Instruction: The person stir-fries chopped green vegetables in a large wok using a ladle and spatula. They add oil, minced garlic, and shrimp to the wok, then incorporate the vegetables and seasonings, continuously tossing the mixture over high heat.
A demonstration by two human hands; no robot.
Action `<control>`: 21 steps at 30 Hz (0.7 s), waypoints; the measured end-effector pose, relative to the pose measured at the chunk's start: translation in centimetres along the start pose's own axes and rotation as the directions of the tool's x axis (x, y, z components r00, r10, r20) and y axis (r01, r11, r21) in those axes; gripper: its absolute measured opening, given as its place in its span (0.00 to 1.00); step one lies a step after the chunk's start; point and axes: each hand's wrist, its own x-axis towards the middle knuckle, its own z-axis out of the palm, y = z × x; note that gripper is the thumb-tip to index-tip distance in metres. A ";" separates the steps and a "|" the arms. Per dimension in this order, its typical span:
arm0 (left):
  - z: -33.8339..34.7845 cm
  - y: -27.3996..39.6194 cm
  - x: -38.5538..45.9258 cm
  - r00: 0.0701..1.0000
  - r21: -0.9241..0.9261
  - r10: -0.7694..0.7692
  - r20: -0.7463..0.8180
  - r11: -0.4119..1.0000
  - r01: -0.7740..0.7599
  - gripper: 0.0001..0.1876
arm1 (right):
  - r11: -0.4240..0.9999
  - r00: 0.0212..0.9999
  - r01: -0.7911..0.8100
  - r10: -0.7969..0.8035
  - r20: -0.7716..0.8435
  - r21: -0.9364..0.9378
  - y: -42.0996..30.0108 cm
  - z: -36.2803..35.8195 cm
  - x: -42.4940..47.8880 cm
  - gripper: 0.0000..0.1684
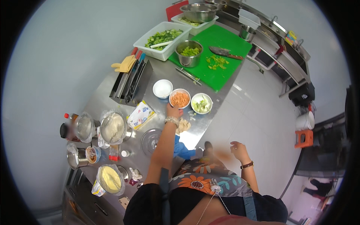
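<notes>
My left hand (174, 111) is at the near rim of a white bowl (180, 98) of chopped orange food, thumb at the edge and fingers against the outside. Left of it stands a white bowl (163, 89) with white contents; to the right is one of pale green chopped vegetable (201, 103). Below my left wrist lie a crumpled beige cloth or paper (183, 125) and a blue glove or cloth (182, 149). A clear round lid (152, 142) is partly behind my forearm. My right hand (239, 152) hangs over the floor, holding nothing, fingers loosely curled.
A green cutting board (225, 36) carries a cleaver (225, 52), chopped greens and a steel pot (189, 54). Beyond are a tub of greens (162, 40) and a steel bowl (198, 12). On the left stand a knife rack (130, 81) and film-covered bowls (113, 128).
</notes>
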 end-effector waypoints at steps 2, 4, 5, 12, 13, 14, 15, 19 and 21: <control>0.6 0.2 -0.2 1.000 -0.114 0.024 -0.009 0.993 -0.025 0.20 | 0.999 0.999 0.034 -0.034 0.032 -0.013 1.0 -0.6 3.4 0.13; -0.2 -0.2 -0.1 0.993 -0.169 0.115 0.007 0.979 -0.113 0.21 | 0.997 0.992 0.077 -0.077 0.095 0.008 0.9 -1.5 6.8 0.13; -1.1 -0.9 -0.4 0.992 -0.140 0.123 -0.034 0.982 -0.127 0.21 | 0.995 0.987 0.090 -0.094 0.132 0.037 0.3 -2.2 8.4 0.14; -1.1 -1.8 -6.5 0.952 -0.326 0.112 -0.284 0.923 -0.206 0.21 | 0.872 0.878 0.465 -0.477 0.050 0.151 -6.7 -7.2 25.9 0.08; -1.2 -2.3 -6.9 0.942 -0.334 0.121 -0.313 0.914 -0.229 0.21 | 0.825 0.828 0.556 -0.560 0.022 0.100 -9.6 -7.5 27.6 0.08; -1.5 -2.8 -7.3 0.933 -0.339 0.125 -0.337 0.908 -0.244 0.21 | 0.803 0.802 0.594 -0.596 0.046 0.050 -12.8 -7.8 29.1 0.07; -1.7 -3.3 -7.5 0.926 -0.344 0.130 -0.355 0.903 -0.259 0.21 | 0.778 0.782 0.621 -0.624 -0.001 0.092 -15.4 -7.7 30.2 0.07; -2.5 -4.0 -7.7 0.864 -0.252 0.133 -0.486 0.925 -0.284 0.22 | 0.555 0.554 0.831 -0.825 -0.108 0.021 -26.9 -5.8 35.2 0.06; -1.4 -5.1 -6.7 0.858 -0.280 0.146 -0.492 0.907 -0.314 0.21 | 0.447 0.443 0.894 -0.886 -0.135 0.003 -31.4 -4.7 39.7 0.07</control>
